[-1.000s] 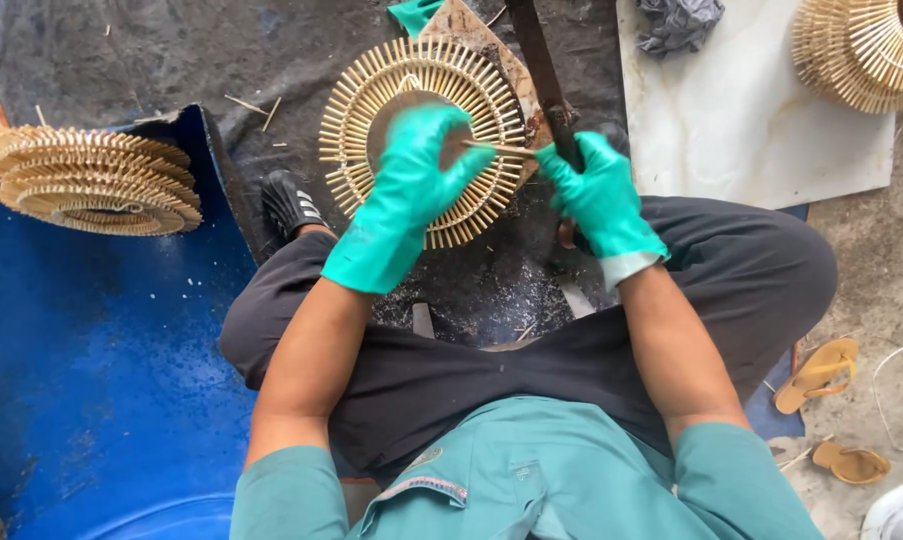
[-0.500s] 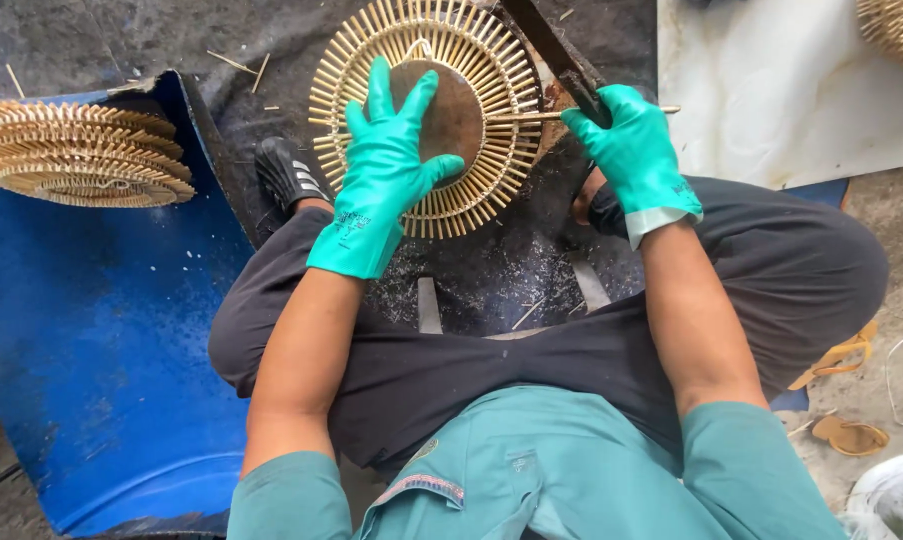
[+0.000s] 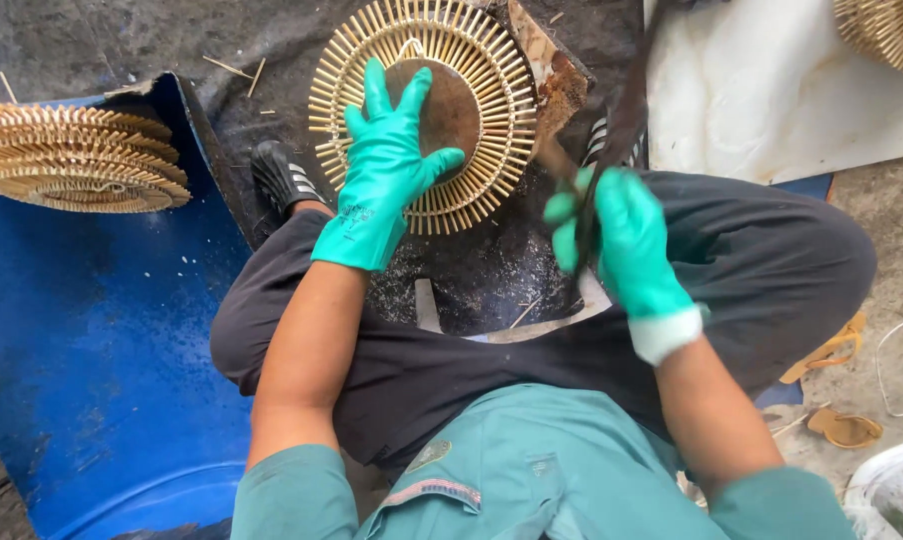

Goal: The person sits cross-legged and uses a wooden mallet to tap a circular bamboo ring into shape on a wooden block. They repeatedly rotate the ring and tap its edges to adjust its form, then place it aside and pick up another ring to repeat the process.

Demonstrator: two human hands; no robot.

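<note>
Gloved hands working a round bamboo-stick mat on a wooden block

The left hand (image 3: 386, 165) is pressing, fingers spread, on the round mat (image 3: 421, 110) lying on the block (image 3: 556, 75); it is looking light, springy, brittle at the stick tips, best held flat at the centre. The right hand (image 3: 621, 245) is gripping a blurred dark blade (image 3: 626, 110). No labels showing on the blue drum (image 3: 91, 320)

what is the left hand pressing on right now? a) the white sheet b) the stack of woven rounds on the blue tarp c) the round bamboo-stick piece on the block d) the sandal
c: the green-gloved left hand lies flat on the round bamboo-stick piece, fingers spread over its dark centre.
</note>
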